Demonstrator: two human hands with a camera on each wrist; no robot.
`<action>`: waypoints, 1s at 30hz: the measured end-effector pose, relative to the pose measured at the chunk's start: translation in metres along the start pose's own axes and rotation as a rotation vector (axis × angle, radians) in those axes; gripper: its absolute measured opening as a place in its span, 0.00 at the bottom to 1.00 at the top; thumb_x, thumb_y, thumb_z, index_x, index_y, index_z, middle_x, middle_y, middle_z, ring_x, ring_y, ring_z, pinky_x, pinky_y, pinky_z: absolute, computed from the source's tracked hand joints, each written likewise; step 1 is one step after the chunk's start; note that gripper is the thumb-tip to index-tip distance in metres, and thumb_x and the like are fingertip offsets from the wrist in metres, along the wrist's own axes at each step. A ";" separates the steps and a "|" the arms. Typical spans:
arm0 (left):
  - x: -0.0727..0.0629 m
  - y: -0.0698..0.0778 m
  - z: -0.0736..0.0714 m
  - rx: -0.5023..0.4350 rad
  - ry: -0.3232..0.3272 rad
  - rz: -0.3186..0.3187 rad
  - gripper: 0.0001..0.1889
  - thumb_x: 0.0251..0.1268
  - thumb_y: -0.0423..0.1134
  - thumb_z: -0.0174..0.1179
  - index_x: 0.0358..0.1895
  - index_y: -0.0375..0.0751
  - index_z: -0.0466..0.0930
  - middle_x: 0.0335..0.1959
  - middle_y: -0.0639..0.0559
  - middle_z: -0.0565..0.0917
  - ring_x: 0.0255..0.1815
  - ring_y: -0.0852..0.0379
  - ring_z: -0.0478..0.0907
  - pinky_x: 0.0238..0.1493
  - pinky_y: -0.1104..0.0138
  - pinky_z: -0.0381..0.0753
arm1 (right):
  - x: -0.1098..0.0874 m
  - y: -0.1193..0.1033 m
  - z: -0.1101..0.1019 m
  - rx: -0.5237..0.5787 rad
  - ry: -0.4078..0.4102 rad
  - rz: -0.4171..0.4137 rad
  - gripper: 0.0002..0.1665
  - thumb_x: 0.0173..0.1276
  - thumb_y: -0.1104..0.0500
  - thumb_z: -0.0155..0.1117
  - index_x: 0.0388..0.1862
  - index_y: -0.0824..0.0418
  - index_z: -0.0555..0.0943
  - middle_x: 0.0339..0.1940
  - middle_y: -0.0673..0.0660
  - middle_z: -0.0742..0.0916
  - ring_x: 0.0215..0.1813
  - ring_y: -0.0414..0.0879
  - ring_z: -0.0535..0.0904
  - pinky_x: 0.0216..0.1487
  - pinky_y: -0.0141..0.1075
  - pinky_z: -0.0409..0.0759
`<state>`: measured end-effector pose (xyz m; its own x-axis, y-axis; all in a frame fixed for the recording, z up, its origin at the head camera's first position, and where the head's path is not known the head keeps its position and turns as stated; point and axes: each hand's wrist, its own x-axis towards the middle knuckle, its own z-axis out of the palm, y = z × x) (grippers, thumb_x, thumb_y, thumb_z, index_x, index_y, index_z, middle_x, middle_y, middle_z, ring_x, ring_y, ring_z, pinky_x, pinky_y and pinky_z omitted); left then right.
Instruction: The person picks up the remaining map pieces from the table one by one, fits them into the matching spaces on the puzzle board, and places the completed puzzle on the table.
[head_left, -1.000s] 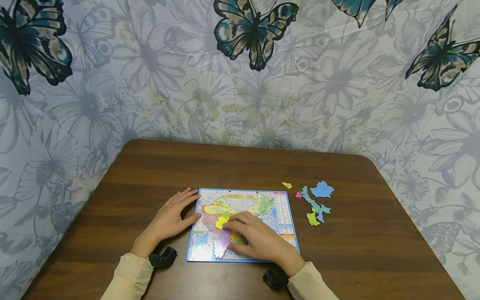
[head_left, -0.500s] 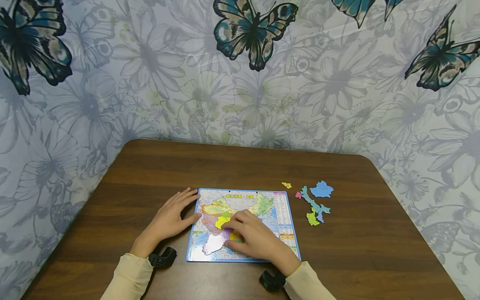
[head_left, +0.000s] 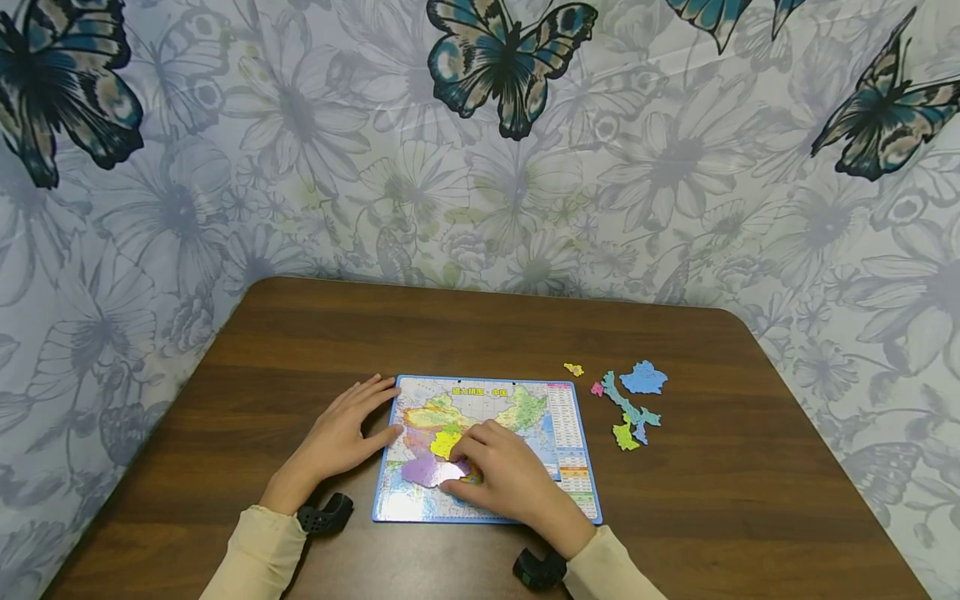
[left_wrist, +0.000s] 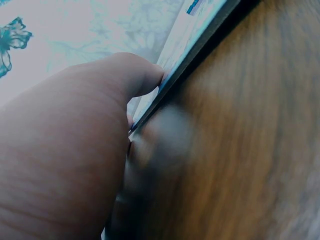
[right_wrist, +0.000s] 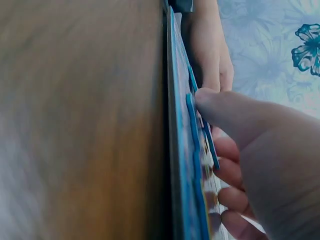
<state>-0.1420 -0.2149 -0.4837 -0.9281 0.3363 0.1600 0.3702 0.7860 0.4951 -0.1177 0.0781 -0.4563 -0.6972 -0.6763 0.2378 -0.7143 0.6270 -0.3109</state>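
Note:
A purple map puzzle piece [head_left: 422, 470] is pinched between the thumb and fingers of my right hand [head_left: 510, 475], over the lower left of the map puzzle board [head_left: 480, 515]. In the right wrist view the piece's thin blue edge [right_wrist: 209, 142] stands slightly off the board, between thumb and fingertips. A yellow piece [head_left: 444, 444] lies on the board just above the purple one. My left hand [head_left: 341, 433] rests at the board's left edge with fingers extended; in the left wrist view its thumb [left_wrist: 142, 75] touches that edge. My right hand hides part of the map.
On the wooden table [head_left: 247, 400], right of the board, lie loose pieces: a blue one [head_left: 643, 379], a long teal one [head_left: 626, 403], a yellow-green one [head_left: 624, 435], a small pink one [head_left: 597, 389] and a small yellow one [head_left: 573, 370]. A patterned cloth [head_left: 337, 167] hangs behind.
The purple piece has turned in my right hand, its free end swinging from pointing down the board to pointing left. My right hand has shifted slightly left. My left hand has stayed put.

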 end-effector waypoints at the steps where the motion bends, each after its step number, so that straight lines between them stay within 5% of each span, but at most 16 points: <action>1: 0.000 0.000 0.000 -0.001 0.000 0.001 0.35 0.70 0.54 0.66 0.74 0.42 0.72 0.79 0.45 0.68 0.82 0.40 0.58 0.80 0.40 0.55 | 0.000 -0.001 0.000 -0.005 0.003 -0.003 0.21 0.65 0.34 0.72 0.43 0.47 0.87 0.41 0.41 0.84 0.44 0.37 0.76 0.44 0.31 0.80; 14: 0.000 -0.001 0.001 -0.002 0.004 0.001 0.35 0.70 0.55 0.66 0.74 0.43 0.72 0.79 0.45 0.68 0.82 0.40 0.58 0.80 0.41 0.55 | 0.001 -0.003 -0.001 0.045 -0.045 -0.026 0.16 0.67 0.40 0.73 0.47 0.46 0.89 0.43 0.41 0.86 0.43 0.35 0.74 0.43 0.27 0.76; 30: 0.000 -0.001 0.001 -0.002 0.006 0.002 0.35 0.70 0.55 0.66 0.75 0.43 0.72 0.79 0.45 0.68 0.82 0.40 0.58 0.80 0.40 0.55 | 0.006 -0.011 0.010 0.005 0.035 0.044 0.17 0.66 0.39 0.74 0.47 0.46 0.90 0.44 0.41 0.87 0.47 0.38 0.77 0.48 0.29 0.81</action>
<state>-0.1422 -0.2152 -0.4846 -0.9274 0.3350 0.1662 0.3722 0.7842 0.4965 -0.1131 0.0634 -0.4609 -0.7295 -0.6345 0.2555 -0.6828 0.6536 -0.3265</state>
